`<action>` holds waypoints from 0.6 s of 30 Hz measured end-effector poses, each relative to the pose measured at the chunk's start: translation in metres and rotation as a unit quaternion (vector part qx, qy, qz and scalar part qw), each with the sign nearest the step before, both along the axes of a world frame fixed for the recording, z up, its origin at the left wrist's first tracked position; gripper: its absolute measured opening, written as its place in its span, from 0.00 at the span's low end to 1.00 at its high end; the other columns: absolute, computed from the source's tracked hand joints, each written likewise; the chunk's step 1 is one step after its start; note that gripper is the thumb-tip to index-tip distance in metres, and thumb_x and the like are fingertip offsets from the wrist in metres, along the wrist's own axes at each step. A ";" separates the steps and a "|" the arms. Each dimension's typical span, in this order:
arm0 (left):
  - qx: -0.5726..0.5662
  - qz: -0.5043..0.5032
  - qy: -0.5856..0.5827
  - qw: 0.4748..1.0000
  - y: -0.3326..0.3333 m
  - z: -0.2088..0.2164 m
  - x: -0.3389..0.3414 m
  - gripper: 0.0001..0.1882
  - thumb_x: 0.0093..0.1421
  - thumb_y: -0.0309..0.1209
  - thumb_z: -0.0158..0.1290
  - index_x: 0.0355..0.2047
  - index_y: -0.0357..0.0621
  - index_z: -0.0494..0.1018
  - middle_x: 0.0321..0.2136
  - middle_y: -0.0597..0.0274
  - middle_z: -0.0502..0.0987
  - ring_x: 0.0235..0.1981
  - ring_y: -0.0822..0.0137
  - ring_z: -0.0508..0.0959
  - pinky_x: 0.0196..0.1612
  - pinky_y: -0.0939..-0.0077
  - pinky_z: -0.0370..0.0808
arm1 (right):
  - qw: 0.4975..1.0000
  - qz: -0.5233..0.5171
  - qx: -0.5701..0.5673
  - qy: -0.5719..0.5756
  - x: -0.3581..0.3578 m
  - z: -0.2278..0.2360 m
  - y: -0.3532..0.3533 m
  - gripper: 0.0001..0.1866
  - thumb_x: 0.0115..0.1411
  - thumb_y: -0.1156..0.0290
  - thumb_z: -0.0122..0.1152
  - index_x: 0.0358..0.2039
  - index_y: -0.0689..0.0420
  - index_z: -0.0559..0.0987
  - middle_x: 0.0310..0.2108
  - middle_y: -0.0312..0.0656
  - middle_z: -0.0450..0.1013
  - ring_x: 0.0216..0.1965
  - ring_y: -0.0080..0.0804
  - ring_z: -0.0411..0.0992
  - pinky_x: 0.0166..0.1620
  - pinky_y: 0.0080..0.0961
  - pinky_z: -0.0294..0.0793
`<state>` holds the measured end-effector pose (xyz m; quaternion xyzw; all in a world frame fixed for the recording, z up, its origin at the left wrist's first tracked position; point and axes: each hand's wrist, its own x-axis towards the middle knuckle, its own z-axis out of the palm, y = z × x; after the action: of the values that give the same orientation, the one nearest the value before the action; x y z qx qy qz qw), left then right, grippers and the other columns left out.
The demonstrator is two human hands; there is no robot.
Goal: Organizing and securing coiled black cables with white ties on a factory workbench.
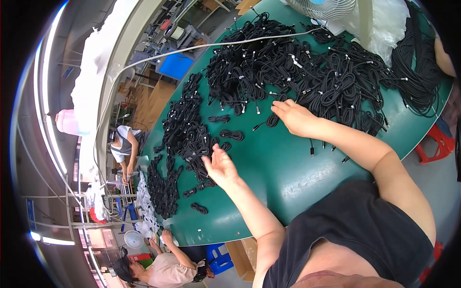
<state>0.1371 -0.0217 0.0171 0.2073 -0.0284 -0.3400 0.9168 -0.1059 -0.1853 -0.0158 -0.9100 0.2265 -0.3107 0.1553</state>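
Our left grip [221, 168] is spread, palm showing, just below a bundle [231, 135] in the middle of the frame. Our right grip [295, 119] is up and to the right, by a cable [272, 120]; we can't tell if it pinches it. Loose cables make a big pile [259, 62] at the top of the frame. They cross over each other, so one hard pull could drag many and make knots. Our right arm could also catch a plug [312, 152] poking out below it.
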 end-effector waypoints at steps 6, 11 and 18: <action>0.123 -0.149 -0.071 0.978 -0.023 0.002 -0.043 0.09 0.56 0.26 0.49 0.38 0.36 0.70 0.30 0.57 0.75 0.27 0.67 0.72 0.29 0.77 0.70 | 0.979 -0.031 0.020 0.198 0.023 -0.005 0.005 0.22 0.44 0.76 0.56 0.44 0.62 0.70 0.39 0.45 0.65 0.40 0.43 0.67 0.37 0.32 0.72; 0.189 -0.184 -0.179 0.948 -0.028 0.003 -0.062 0.09 0.57 0.27 0.49 0.36 0.36 0.70 0.27 0.56 0.75 0.23 0.67 0.73 0.24 0.78 0.70 | 0.995 -0.006 -0.017 0.100 0.022 0.003 0.007 0.15 0.48 0.67 0.59 0.37 0.59 0.73 0.32 0.41 0.66 0.38 0.39 0.68 0.38 0.31 0.69; 0.158 -0.238 -0.430 0.856 -0.030 0.019 -0.103 0.23 0.59 0.38 0.49 0.50 0.34 0.63 0.42 0.59 0.70 0.33 0.73 0.71 0.34 0.81 0.69 | 0.982 0.044 0.120 -0.140 0.004 0.064 0.034 0.19 0.53 0.54 0.55 0.37 0.56 0.72 0.30 0.40 0.71 0.35 0.38 0.69 0.42 0.34 0.63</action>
<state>0.0336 -0.0516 0.0360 0.4619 -0.4139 -0.4252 0.6592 -0.1015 -0.1510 0.0477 -0.8411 0.1981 -0.3988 0.3070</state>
